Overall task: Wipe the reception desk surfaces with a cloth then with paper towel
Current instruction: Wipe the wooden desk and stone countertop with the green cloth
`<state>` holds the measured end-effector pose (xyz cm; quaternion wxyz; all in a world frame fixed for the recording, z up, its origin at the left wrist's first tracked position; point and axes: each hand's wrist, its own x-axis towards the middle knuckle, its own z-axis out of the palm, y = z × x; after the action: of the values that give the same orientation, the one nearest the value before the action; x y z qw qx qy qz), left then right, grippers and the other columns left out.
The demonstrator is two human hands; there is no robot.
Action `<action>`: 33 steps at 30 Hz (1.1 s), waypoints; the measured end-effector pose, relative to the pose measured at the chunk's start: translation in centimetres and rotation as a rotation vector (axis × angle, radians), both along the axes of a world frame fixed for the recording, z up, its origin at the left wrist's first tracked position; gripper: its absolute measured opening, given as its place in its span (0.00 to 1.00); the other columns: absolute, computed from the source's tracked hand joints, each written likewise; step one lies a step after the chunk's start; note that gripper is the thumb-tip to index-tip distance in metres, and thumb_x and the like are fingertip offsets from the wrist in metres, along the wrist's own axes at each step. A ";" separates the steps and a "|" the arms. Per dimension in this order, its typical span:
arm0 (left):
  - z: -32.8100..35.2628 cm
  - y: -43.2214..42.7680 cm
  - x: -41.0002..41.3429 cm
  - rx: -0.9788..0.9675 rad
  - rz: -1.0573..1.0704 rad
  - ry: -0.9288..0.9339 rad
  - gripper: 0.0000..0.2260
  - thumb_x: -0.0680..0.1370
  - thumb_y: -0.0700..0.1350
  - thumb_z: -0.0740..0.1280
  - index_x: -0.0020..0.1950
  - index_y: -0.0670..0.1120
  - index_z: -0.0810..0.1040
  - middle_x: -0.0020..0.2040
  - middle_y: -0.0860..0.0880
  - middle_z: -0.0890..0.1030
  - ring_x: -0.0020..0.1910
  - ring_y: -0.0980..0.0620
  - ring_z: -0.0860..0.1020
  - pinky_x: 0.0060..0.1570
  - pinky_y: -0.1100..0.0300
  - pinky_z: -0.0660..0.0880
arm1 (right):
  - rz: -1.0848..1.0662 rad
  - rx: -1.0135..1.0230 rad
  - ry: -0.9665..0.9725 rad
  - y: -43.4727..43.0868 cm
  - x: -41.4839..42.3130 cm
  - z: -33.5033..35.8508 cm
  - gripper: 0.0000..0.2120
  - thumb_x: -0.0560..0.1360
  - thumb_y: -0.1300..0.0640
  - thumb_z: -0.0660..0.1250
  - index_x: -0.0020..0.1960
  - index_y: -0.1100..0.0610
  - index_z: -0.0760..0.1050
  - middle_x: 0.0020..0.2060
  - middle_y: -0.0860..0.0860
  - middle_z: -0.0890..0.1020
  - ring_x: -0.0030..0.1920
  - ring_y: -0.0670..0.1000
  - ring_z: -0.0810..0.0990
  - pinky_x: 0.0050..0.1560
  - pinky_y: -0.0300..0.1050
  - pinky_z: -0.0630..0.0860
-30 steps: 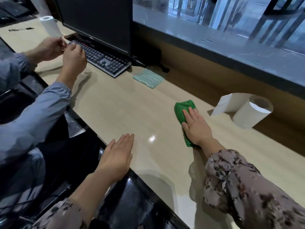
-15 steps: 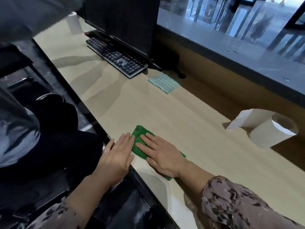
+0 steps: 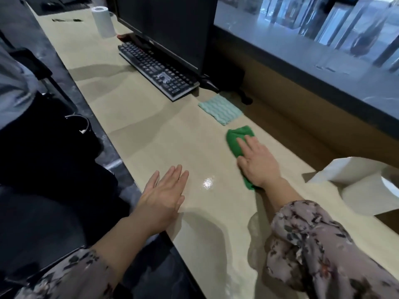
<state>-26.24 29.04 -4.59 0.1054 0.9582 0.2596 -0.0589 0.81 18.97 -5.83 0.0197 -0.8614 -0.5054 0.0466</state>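
A green cloth point(image 3: 236, 138) lies on the beige reception desk point(image 3: 151, 137), toward its far side. My right hand point(image 3: 257, 162) presses flat on the cloth with straight fingers and covers its near half. Flat on the desk by the near edge rests my left hand point(image 3: 165, 194), holding nothing. A paper towel roll point(image 3: 364, 188) lies on its side at the right with a loose sheet folded up.
A pale teal cloth point(image 3: 220, 108) lies just beyond the green one. Behind it stand a black keyboard point(image 3: 157, 71) and a monitor point(image 3: 168, 29). A second white roll point(image 3: 103, 21) is upright at the far left. A seated person's sleeve point(image 3: 13, 87) shows at the left.
My right hand has slid the green cloth from the near edge beside my left hand out to the far side of the desk. My left hand has stayed put.
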 end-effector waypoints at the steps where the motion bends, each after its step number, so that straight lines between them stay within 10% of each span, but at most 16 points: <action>1: 0.1 -0.1 0.4 -0.005 0.004 0.011 0.25 0.83 0.50 0.44 0.79 0.51 0.40 0.77 0.53 0.36 0.77 0.56 0.37 0.71 0.56 0.30 | -0.080 -0.011 0.005 -1.6 1.4 0.1 0.28 0.80 0.48 0.47 0.78 0.54 0.50 0.77 0.56 0.52 0.77 0.55 0.49 0.74 0.49 0.51; 19: 1.8 -1.4 1.1 -0.075 -0.001 -0.015 0.32 0.75 0.57 0.40 0.79 0.49 0.46 0.79 0.50 0.46 0.78 0.54 0.45 0.74 0.52 0.40 | -0.240 0.052 0.220 -2.9 -18.0 -0.3 0.28 0.81 0.51 0.48 0.79 0.55 0.44 0.78 0.57 0.44 0.77 0.56 0.41 0.77 0.52 0.40; 24: 1.7 -2.5 0.7 -0.059 -0.037 0.000 0.28 0.81 0.57 0.42 0.79 0.49 0.48 0.79 0.49 0.48 0.78 0.53 0.46 0.74 0.51 0.41 | -0.365 0.157 0.193 -6.3 -23.3 -0.8 0.27 0.73 0.51 0.53 0.70 0.56 0.71 0.70 0.60 0.70 0.71 0.59 0.69 0.70 0.56 0.66; 33: 1.5 -6.9 2.5 -0.115 -0.166 0.035 0.25 0.83 0.53 0.48 0.79 0.49 0.47 0.79 0.50 0.47 0.78 0.54 0.46 0.74 0.50 0.41 | -0.508 0.073 0.035 -21.3 -24.4 -1.7 0.28 0.73 0.51 0.53 0.71 0.57 0.69 0.71 0.59 0.69 0.71 0.58 0.69 0.72 0.54 0.61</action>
<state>-23.72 22.15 -3.06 0.1503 0.9676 0.1771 -0.0987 -23.60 -2.34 -7.53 0.0706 -0.9585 -0.2738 0.0368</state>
